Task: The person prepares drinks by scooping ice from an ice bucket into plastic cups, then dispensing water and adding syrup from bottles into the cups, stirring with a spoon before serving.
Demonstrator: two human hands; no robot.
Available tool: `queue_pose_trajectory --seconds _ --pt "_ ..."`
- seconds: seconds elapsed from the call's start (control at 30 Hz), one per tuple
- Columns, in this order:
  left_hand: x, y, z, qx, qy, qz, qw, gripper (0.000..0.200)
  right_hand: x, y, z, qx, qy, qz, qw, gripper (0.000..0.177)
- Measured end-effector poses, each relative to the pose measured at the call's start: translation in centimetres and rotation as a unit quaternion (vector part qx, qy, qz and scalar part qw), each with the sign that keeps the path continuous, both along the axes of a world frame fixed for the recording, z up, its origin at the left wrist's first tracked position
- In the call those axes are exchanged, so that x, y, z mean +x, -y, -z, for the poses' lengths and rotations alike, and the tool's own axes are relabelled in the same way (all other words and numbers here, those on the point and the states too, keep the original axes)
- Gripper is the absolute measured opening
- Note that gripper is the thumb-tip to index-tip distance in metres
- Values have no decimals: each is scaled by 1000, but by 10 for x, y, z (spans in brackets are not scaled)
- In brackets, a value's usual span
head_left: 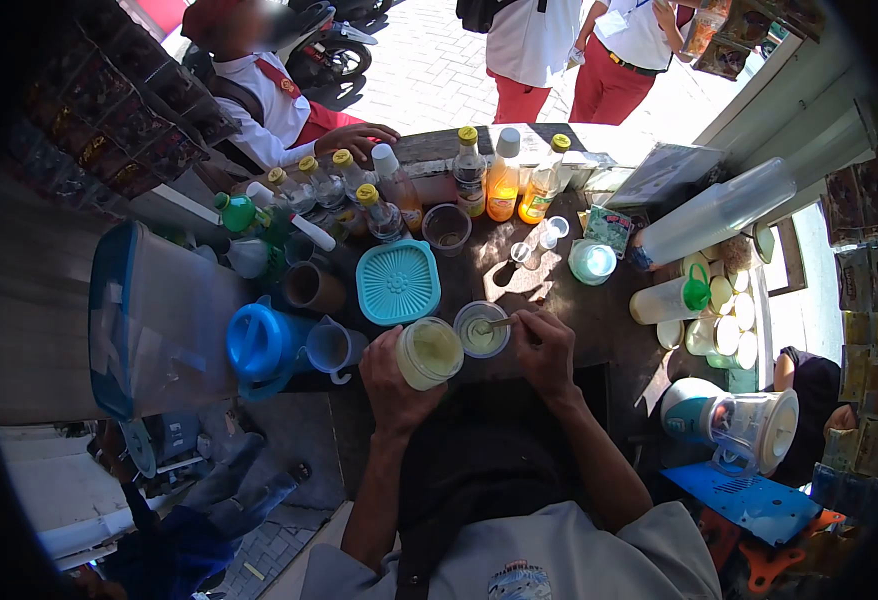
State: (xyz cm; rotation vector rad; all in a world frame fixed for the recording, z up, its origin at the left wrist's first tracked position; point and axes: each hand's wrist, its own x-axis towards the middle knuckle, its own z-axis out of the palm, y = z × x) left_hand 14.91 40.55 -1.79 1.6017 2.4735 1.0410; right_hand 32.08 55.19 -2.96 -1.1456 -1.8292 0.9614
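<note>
In the head view, my left hand (391,390) is wrapped round a round plastic tub (429,354), tilted so its pale yellowish contents show. Just right of it, a clear plastic cup (467,345) stands on the counter with a little pale stuff inside. My right hand (549,358) pinches the handle of a spoon (500,323), whose other end dips into that cup. Beyond the tub lies a turquoise ribbed lid (399,282). A clear measuring jug (331,345) is close to my left hand.
A blue pitcher (264,350) and brown container (311,287) stand left. Syrup bottles (504,178) line the far edge. A white-lit jar (592,262), stacked cups (719,212) and a blender (734,425) are right. People in white shirts stand beyond; one person's hand (359,138) rests on the ledge.
</note>
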Motion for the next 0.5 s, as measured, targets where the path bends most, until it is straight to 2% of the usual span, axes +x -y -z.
queue_pose_trajectory --seconds 0.07,0.1,0.2,0.27,0.3,0.37,0.5 --pt "4 2 -4 41 13 0 999 82 3 5 6 124 57 -94 986 9" --pt "5 1 -5 42 13 -2 999 82 5 7 6 125 56 -95 986 9" --pt "7 3 -3 54 -24 5 998 82 11 16 -6 173 26 -64 982 11" --pt "1 1 5 26 -31 24 999 83 16 20 -24 199 -21 15 980 10" --pt "0 -1 4 29 -34 24 999 83 16 24 -35 201 -24 16 979 10" --pt "5 2 0 22 -50 40 998 84 20 39 -51 114 -8 1 993 8" --pt "13 0 -7 32 -53 60 996 83 1 48 -38 89 -42 -35 994 5"
